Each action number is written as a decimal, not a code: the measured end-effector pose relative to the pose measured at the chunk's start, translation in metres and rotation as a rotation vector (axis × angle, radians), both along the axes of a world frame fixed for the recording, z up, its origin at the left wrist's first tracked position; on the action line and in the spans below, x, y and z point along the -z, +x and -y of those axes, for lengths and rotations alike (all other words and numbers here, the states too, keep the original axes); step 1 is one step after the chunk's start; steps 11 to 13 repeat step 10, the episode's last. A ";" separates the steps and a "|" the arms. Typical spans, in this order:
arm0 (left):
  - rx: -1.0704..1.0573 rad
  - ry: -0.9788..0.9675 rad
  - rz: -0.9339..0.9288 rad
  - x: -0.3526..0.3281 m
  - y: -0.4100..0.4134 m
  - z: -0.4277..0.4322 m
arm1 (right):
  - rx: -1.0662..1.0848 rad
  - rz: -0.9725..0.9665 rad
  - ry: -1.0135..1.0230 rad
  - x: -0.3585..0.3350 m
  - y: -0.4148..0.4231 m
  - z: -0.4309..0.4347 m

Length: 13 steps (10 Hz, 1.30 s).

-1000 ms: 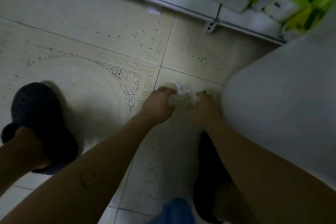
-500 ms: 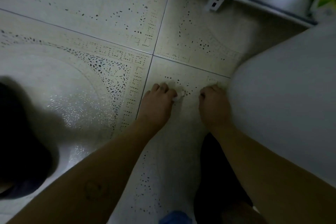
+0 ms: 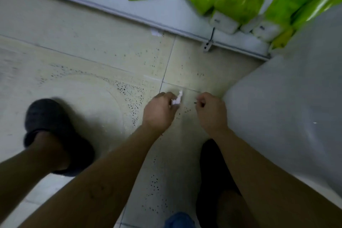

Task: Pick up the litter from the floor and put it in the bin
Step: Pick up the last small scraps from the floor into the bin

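Litter: crumpled white paper scrap (image 3: pixel 177 99), just above frame centre, sticking out at 1 o'clock from the fist that grips it.
Left hand (image 3: pixel 160 112): curled closed around the scrap, above the tiled floor (image 3: pixel 83 72).
Right hand (image 3: pixel 211 112): at 3 o'clock of the scrap, close by, fingers pinched on something tiny and dark; what it is cannot be told.
White bag (image 3: pixel 288 109): touching the right hand's far side.
Slipper (image 3: pixel 55 135): dark, at 8 o'clock.
Green packs (image 3: pixel 231 0): on the shelf at 12 o'clock.

Floor (image 3: pixel 92 57) under me: glazed ceramic tile, smooth, faint sheen, printed with fine dark speckles. In my left hand (image 3: pixel 159 112) — a crumpled white scrap (image 3: pixel 177 98), matt, looks like tissue paper. Beside my right hand (image 3: pixel 211 111): a large white bag (image 3: pixel 288 109), smooth, slightly glossy plastic. My slipper (image 3: pixel 48 116) — dark, matt, fuzzy cloth. Green packs (image 3: pixel 238 0): shiny plastic film
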<state>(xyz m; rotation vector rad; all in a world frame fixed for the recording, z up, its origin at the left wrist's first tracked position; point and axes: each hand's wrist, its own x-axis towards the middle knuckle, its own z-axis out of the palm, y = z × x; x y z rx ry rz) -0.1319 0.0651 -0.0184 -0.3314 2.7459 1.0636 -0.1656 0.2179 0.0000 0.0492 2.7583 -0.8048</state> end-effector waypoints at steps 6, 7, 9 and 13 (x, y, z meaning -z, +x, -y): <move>0.079 0.247 -0.481 -0.296 -0.011 -0.152 | 0.286 -0.492 0.103 -0.305 0.039 -0.161; 0.318 0.033 -0.219 -0.297 -0.004 -0.186 | 0.212 -0.203 0.250 -0.315 0.057 -0.196; 0.450 -0.163 -0.186 -0.346 0.018 -0.188 | 0.173 -0.139 0.303 -0.369 0.093 -0.212; 0.440 -0.187 -0.344 -0.396 0.037 -0.176 | 0.134 -0.240 0.293 -0.407 0.105 -0.200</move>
